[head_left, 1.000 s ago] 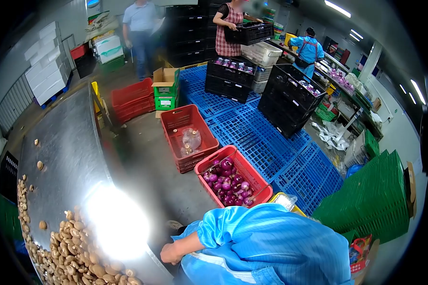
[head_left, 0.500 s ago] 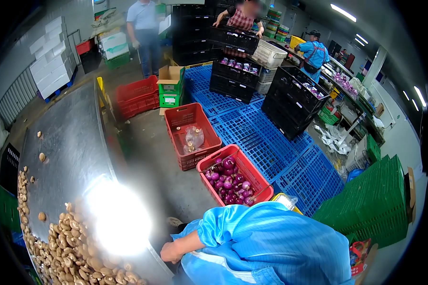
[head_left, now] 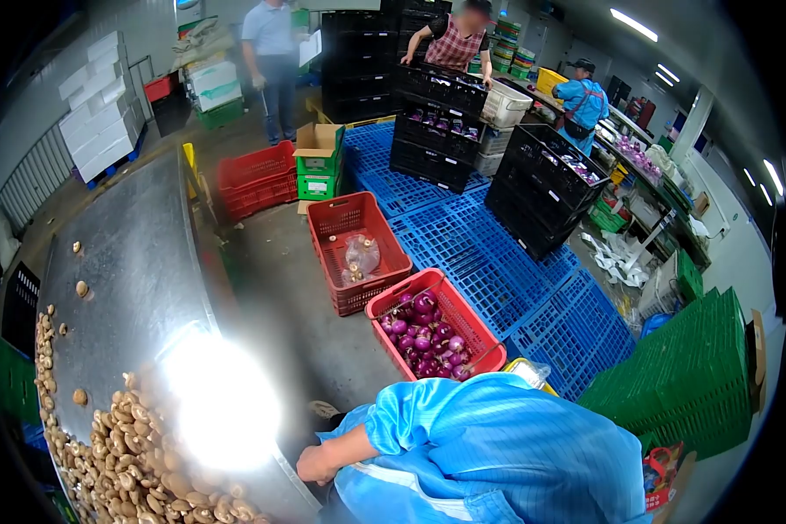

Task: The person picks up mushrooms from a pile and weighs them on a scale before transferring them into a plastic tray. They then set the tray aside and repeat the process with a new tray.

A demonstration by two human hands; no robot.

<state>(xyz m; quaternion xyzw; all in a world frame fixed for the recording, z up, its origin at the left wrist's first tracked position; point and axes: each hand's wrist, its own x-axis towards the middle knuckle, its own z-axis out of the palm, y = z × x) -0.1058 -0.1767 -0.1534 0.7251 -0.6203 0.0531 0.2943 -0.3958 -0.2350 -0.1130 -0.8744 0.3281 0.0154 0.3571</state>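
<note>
My right hand [head_left: 320, 464] reaches out of a blue sleeve [head_left: 395, 419] and rests close to the edge of a metal table. Its fingers look curled inward, and their tips and anything inside them are hidden. A large pile of brown mushrooms [head_left: 122, 441] lies on the metal tabletop [head_left: 118, 288] to the left of this hand, with a few loose mushrooms [head_left: 81, 288] farther up. A bright glare covers part of the pile. My left hand is out of the frame.
A red crate of purple onions [head_left: 489, 345] and a red crate with a plastic bag [head_left: 323, 253] stand on the floor. Blue pallets [head_left: 463, 244] carry black crates [head_left: 541, 188]. Green crates [head_left: 686, 367] are stacked at right. Several people stand farther back.
The whole view has shifted slightly right and down. The person in the checked apron has lowered a black crate onto the stack. My right hand stays by the table edge.
</note>
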